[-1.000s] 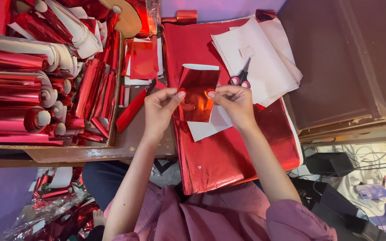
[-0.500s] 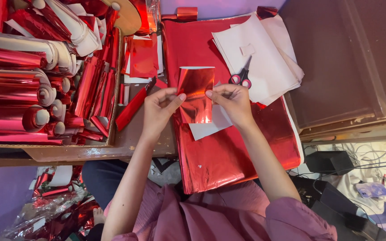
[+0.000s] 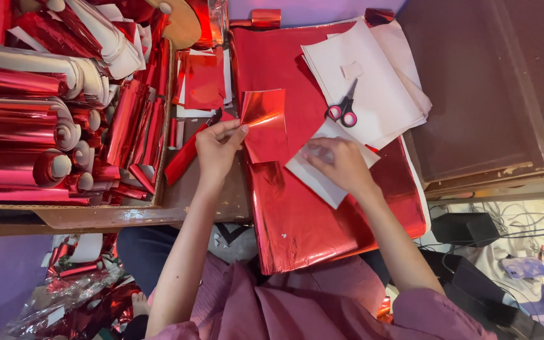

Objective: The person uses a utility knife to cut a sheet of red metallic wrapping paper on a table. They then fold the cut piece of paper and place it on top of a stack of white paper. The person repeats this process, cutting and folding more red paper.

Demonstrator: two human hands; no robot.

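Observation:
My left hand (image 3: 217,146) pinches the left edge of a small square of shiny red foil (image 3: 266,124) and holds it above a large sheet of red foil (image 3: 310,208) spread on the table. My right hand (image 3: 338,162) rests palm down on a white paper piece (image 3: 319,176) lying on that large sheet, fingers together. Pink-handled scissors (image 3: 343,110) lie on a stack of white paper (image 3: 379,88) just beyond my right hand.
A cardboard box (image 3: 64,214) at the left holds several rolls of red foil (image 3: 26,126). Cut red foil pieces (image 3: 203,82) lie between the box and the large sheet. Dark brown boards (image 3: 492,88) are stacked at the right. Cables and gear (image 3: 511,252) lie on the floor.
My right hand let go of the small foil square and dropped onto the white paper. My left hand alone keeps the square, shifted slightly left.

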